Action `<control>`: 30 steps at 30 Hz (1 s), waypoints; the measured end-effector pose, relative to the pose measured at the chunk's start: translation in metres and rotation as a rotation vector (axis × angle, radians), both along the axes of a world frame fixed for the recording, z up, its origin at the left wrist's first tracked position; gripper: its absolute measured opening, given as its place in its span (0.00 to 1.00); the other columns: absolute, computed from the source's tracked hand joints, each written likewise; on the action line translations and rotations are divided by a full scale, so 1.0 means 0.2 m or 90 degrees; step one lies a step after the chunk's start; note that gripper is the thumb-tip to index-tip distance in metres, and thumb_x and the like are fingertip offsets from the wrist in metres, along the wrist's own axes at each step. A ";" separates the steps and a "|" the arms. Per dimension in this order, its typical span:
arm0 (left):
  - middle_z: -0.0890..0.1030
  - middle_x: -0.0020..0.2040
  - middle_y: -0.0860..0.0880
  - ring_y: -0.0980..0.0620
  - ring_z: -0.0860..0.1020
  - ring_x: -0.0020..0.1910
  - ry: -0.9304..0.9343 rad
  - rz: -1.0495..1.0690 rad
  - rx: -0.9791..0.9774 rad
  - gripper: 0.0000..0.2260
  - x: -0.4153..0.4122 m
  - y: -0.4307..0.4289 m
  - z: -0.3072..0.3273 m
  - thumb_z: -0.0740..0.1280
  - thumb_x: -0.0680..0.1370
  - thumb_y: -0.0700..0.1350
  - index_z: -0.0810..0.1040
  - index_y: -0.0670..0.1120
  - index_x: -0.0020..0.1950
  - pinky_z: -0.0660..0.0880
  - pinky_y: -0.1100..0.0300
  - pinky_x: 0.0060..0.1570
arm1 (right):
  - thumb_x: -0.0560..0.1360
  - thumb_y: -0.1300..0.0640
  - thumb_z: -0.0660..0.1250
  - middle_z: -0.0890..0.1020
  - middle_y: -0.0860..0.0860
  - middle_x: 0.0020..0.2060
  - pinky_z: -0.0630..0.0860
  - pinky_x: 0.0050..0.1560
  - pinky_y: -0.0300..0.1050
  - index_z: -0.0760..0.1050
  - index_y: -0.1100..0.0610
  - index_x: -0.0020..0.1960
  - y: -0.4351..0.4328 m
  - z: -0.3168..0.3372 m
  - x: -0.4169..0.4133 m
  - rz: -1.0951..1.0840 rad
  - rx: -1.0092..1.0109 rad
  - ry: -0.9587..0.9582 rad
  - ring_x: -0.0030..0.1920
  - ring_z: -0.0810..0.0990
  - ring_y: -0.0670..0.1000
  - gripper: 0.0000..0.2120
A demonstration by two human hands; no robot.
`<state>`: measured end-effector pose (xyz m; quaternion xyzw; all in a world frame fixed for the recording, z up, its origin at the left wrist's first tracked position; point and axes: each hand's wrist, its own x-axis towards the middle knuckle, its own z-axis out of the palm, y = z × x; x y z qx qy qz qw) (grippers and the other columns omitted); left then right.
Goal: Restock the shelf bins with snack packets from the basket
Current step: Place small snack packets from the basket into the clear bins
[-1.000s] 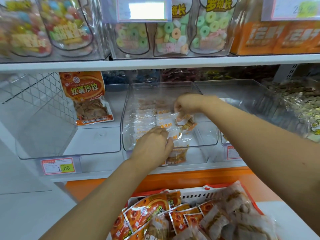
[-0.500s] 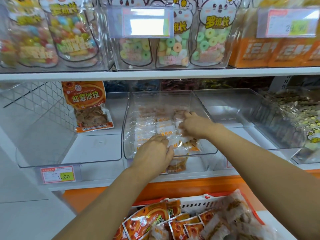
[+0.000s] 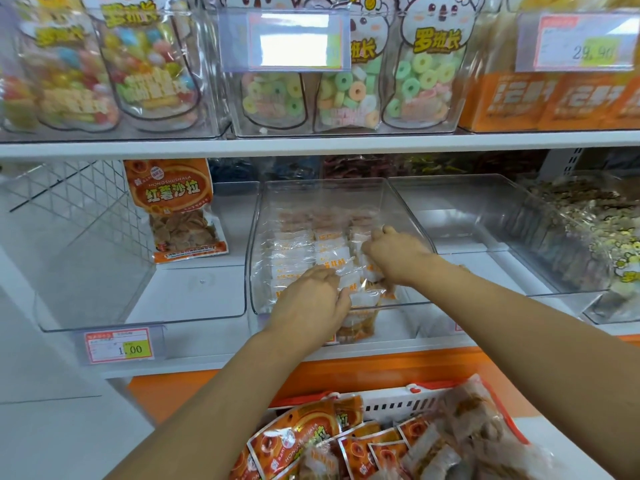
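**Snack packets (image 3: 301, 242) being squared up in the middle bin**

The packets lie in rows inside the clear middle bin (image 3: 410, 206) on the shelf, with more in the basket (image 3: 391, 405) below. To do this well, I'd press each row flat and flush, with front edges tucked inside the rim. The left hand (image 3: 310, 303) lies palm-down at the front, fingers curled onto packets there. The right hand (image 3: 394, 252) reaches deeper, fingers bent against the right-hand row; I cannot tell whether it pinches one.

Two hands (image 3: 308, 303), one basket (image 3: 391, 403), one upright orange packet (image 3: 173, 209), perhaps four clear bins (image 3: 408, 199).
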<state>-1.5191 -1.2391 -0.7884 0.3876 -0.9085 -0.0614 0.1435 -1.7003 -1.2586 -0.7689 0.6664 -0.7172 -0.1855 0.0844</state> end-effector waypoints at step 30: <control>0.81 0.42 0.46 0.44 0.79 0.43 -0.113 -0.121 -0.130 0.14 0.04 0.25 -0.06 0.53 0.82 0.50 0.76 0.47 0.47 0.65 0.57 0.35 | 0.78 0.45 0.60 0.79 0.52 0.41 0.65 0.39 0.43 0.70 0.53 0.41 0.79 -0.13 0.09 0.051 -0.073 -0.231 0.44 0.77 0.54 0.13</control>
